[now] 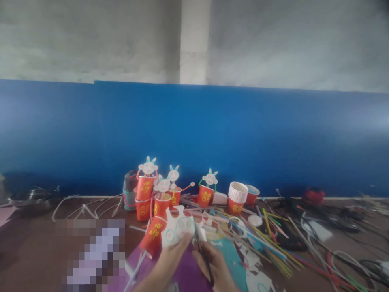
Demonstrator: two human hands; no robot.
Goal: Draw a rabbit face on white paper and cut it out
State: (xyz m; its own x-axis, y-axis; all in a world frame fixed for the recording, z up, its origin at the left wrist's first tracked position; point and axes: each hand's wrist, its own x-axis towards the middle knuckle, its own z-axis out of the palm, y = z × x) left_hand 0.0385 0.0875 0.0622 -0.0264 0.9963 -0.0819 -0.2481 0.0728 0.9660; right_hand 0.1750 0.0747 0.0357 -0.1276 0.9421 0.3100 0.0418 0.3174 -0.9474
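Observation:
A white paper cutout (181, 228) with a round rabbit face and a smaller circle drawn in green is pinched in my left hand (178, 251). My right hand (212, 261) is wrapped round a pair of dark scissors (207, 265), whose blades lie along the cutout's right edge. Whether the blades are apart I cannot make out. Purple paper (191, 271) and a teal sheet (229, 253) lie beneath my hands. Just left of the cutout, a red paper cup (153, 237) with yellow characters lies tilted.
Red cups bearing rabbit figures (206, 195) stand at the back, beside a stack of cups (237, 198). Coloured sticks (273, 243) and paper scraps (258, 280) spread to the right, with cables (343, 263) beyond. A metal bowl (33, 198) sits far left, before a blue partition (194, 134).

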